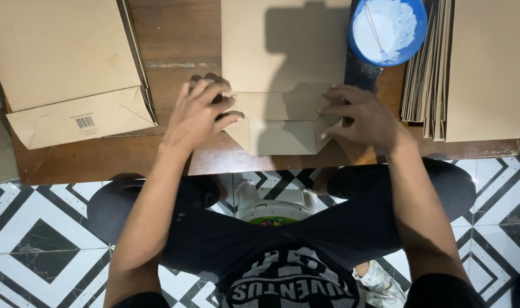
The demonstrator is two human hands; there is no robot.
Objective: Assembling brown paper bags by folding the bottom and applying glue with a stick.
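**Both hands press the folded bottom of a brown paper bag**

Nearest, the person's dark-clothed knees sit over a black-and-white patterned tile floor (37, 228), with a small white appliance (274, 210) between the legs. At the near edge of the wooden table (174, 40), a flat brown paper bag (283, 51) lies with its folded bottom flaps (280, 122) toward the person. The left hand (200, 114) rests with fingers spread on the left side of the flaps, holding nothing, only pressing down. The right hand (363, 117) lies flat on the right side, fingers splayed, fingertips on the fold. To the left, a finished stack of bags (60, 57) lies with a barcode showing on a bottom flap. To the right stands a thick pile of flat bags (477, 68). Far right of the bag, a blue bowl (417, 34) holds white paste with a thin stick in it.
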